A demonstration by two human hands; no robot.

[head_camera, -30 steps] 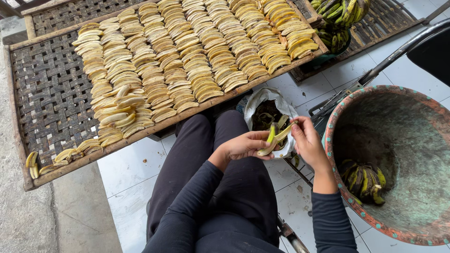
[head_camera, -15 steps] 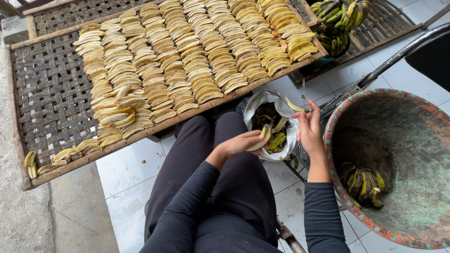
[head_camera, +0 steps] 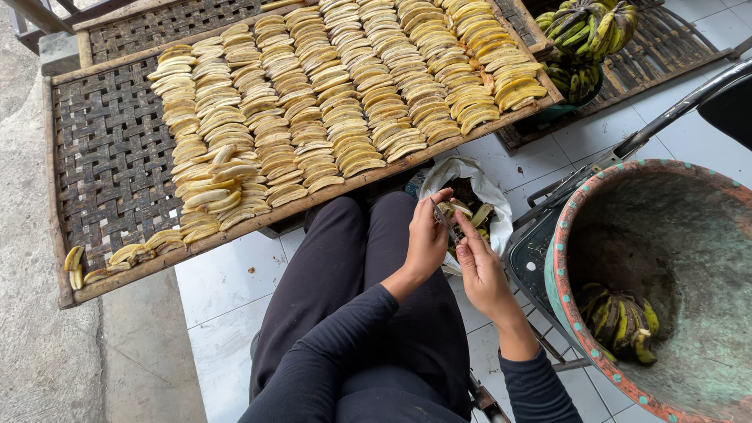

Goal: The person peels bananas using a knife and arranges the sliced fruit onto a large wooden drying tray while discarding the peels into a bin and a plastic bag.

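My left hand [head_camera: 425, 237] and my right hand [head_camera: 479, 269] meet over an open white plastic bag [head_camera: 470, 174] that holds green-yellow banana peels [head_camera: 479, 215]. A thin grey knife blade [head_camera: 445, 222] stands between the two hands, with my right thumb and fingers against it. My left hand is curled with its back to the camera, so what lies in its palm is hidden. Both hands hover above my right knee in black trousers. Just beyond the bag lies a woven bamboo tray [head_camera: 110, 157] covered with rows of peeled, split bananas [head_camera: 329, 102].
A big, worn round basin [head_camera: 565, 235] at the right holds a few green bananas [head_camera: 619, 323]. A bunch of green bananas [head_camera: 589, 23] sits at the top right on a second woven tray [head_camera: 666, 51]. A dark metal bar [head_camera: 675, 113] slants past the basin. White floor tiles lie underfoot.
My right hand has come down from beside the bag to meet my left hand. The peel and fruit seen in my hands before no longer show. The view has shifted slightly.
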